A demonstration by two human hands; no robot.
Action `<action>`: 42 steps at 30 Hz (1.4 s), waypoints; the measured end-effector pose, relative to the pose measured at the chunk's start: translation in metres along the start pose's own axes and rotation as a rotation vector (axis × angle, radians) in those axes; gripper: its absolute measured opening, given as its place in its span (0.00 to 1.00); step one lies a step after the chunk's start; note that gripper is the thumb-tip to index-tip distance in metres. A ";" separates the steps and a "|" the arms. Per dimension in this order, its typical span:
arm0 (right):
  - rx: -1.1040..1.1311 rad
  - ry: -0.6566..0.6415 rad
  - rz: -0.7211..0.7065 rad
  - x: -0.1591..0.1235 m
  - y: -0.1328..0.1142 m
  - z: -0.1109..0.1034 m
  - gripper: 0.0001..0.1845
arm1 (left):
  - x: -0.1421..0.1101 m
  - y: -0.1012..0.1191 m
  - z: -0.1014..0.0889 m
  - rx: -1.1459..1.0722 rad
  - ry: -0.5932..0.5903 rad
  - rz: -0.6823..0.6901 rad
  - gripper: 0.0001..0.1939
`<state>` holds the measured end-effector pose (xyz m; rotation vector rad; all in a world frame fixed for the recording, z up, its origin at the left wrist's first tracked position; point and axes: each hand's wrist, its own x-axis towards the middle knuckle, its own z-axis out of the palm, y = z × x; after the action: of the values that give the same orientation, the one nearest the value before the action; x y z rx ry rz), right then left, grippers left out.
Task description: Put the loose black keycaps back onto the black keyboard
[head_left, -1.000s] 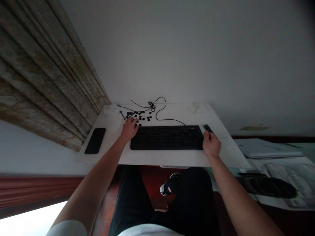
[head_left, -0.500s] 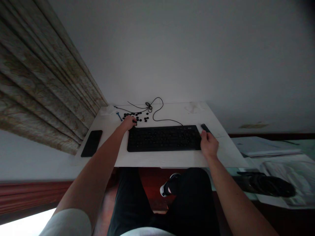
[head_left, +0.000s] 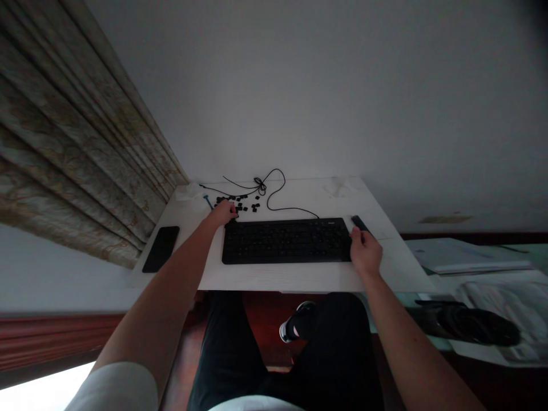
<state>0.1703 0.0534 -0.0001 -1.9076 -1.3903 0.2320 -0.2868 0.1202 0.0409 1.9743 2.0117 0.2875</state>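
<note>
Both hands rest at the desk. The left hand (head_left: 223,214) is curled, fingertips down at the top left corner of the keyboard, beside the loose black keycaps (head_left: 238,202); whether it holds one cannot be told. The right hand (head_left: 365,254) sits half closed just off the keyboard's right end, its fingers (head_left: 356,233) reaching toward a narrow dark bar (head_left: 359,222); any grip on it is unclear.

The black keyboard (head_left: 286,241) lies on a white desk (head_left: 299,279), with the keycaps scattered above its left end. A small blue tool (head_left: 208,201) lies left of them, and a black cable (head_left: 274,191) loops behind. A black phone (head_left: 161,249) lies near the desk's left edge, beside a patterned curtain (head_left: 72,142). Papers (head_left: 462,257) and a dark shoe (head_left: 466,324) sit off to the right.
</note>
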 end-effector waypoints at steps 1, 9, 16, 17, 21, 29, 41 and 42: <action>0.001 -0.001 0.001 0.000 0.000 0.000 0.36 | 0.001 0.001 0.000 0.000 -0.001 0.001 0.07; -0.018 0.011 -0.010 0.000 -0.001 0.000 0.35 | 0.001 0.005 -0.002 0.007 -0.021 0.024 0.09; -0.015 0.001 -0.020 0.000 0.001 0.000 0.35 | 0.002 0.005 -0.002 -0.001 -0.028 0.000 0.04; -0.014 0.004 -0.019 0.000 0.001 0.000 0.35 | 0.002 0.004 -0.001 -0.006 -0.029 -0.005 0.05; -0.012 0.009 -0.014 0.001 0.001 0.001 0.34 | 0.001 0.002 0.000 -0.025 -0.024 -0.019 0.09; -0.024 0.007 -0.002 0.001 0.002 0.001 0.33 | -0.005 0.005 -0.006 -0.016 0.002 0.032 0.12; -0.027 -0.002 0.005 0.002 0.001 0.001 0.35 | -0.025 0.037 0.011 -0.026 0.175 0.057 0.07; -0.027 -0.001 0.004 0.002 0.002 0.001 0.35 | -0.027 0.043 0.013 -0.108 0.201 0.051 0.08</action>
<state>0.1714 0.0551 -0.0015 -1.9326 -1.3970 0.2166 -0.2420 0.0932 0.0458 2.0006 2.0179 0.6155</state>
